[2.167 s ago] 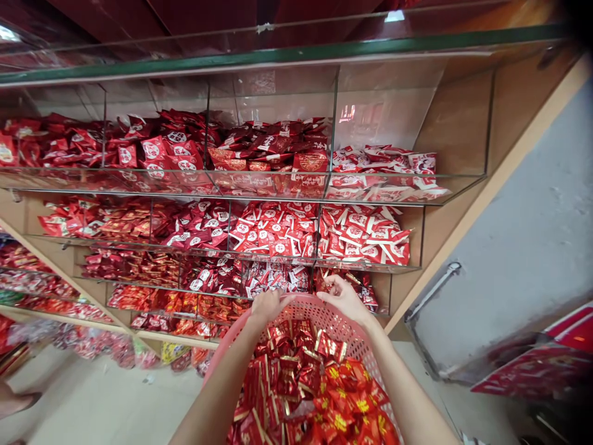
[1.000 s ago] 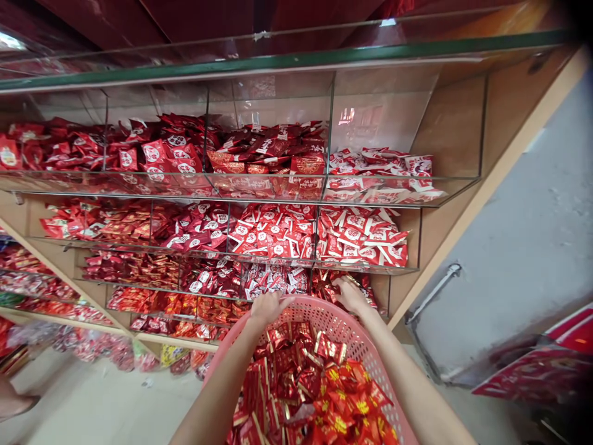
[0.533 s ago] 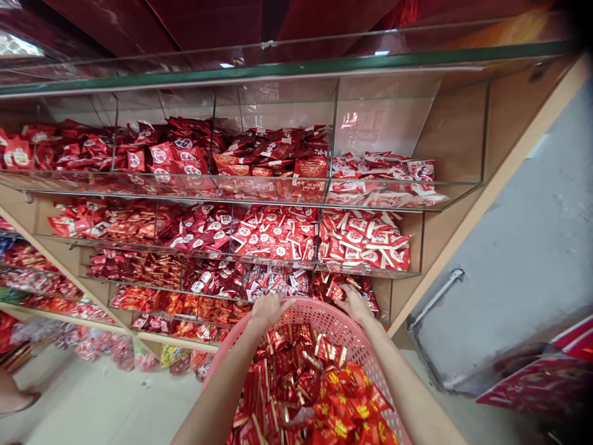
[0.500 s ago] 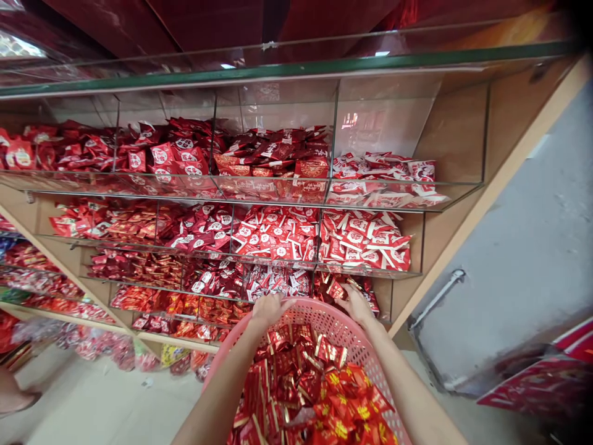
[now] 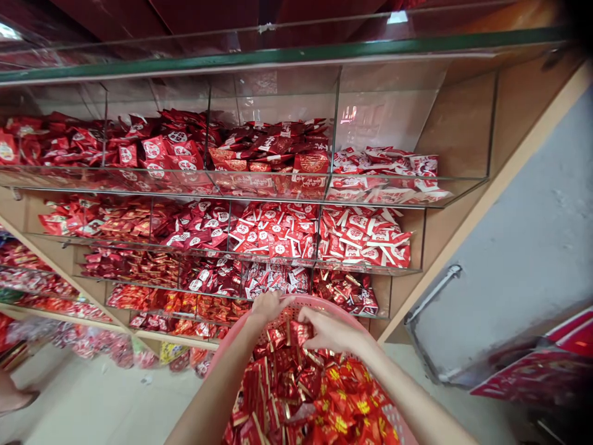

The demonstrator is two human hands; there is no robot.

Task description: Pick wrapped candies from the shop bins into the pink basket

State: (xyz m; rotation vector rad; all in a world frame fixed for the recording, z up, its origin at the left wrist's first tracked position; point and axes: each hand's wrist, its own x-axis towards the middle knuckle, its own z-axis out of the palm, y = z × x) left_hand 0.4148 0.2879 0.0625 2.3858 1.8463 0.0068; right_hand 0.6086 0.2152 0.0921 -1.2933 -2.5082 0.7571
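Observation:
My left hand (image 5: 267,307) grips the far rim of a pink plastic basket (image 5: 221,346) held up in front of tiered glass shelves. The basket is heaped with red and gold foil packets (image 5: 306,395). My right hand (image 5: 328,330) reaches into the far end of the basket with its fingers curled on a few of those packets. Just beyond it lies the bottom right bin of red and gold packets (image 5: 346,290).
The glass shelves (image 5: 259,191) hold several rows of red packets in divided bins. A wooden side panel (image 5: 463,204) and a grey wall (image 5: 519,247) stand to the right. Red packaging (image 5: 546,364) lies at lower right. Pale floor (image 5: 92,402) shows at lower left.
My right hand has drawn back from the bottom right shelf bin into the basket and now curls on packets there. My left hand keeps its grip on the rim.

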